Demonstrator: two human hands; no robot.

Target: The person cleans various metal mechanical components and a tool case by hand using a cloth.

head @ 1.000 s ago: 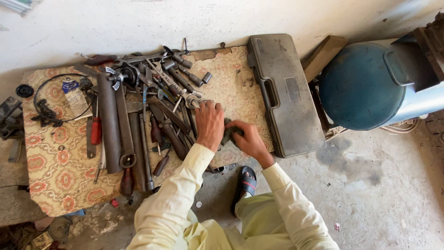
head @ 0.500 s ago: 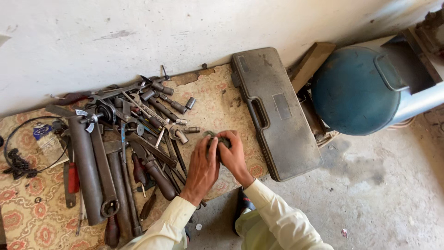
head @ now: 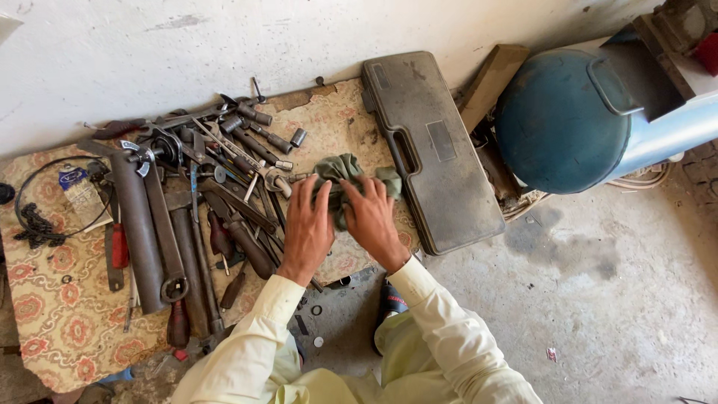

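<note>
Both the left hand (head: pixel 307 224) and the right hand (head: pixel 369 217) gripped a green rag (head: pixel 345 176), half spread over the patterned mat (head: pixel 67 299). Left of them, the heap of tools (head: pixel 202 194) lay unsorted; to the right, the grey case (head: pixel 430 146) was shut.

Bare grey concrete floor (head: pixel 613 314), dusty, with a dark stain patch (head: pixel 561 254) just below-right of the blue rounded metal tank (head: pixel 561 127). Whitewashed plaster wall (head: pixel 299 37) runs along the top, scuffed and streaked. The tank lies against the wall at far right, with a grey metal bracket (head: pixel 628 78) on its face. A brown wooden block (head: pixel 490 82) leans between the tank and a worn grey plastic tool case (head: pixel 434 150) lying flat left of it. Left of the case, a floral patterned cloth mat in beige and red (head: pixel 67 307) covers the floor. Daylight is bright and even, with soft shadows. Pale cable loops (head: pixel 643 179) sit under the tank's lower right.
</note>
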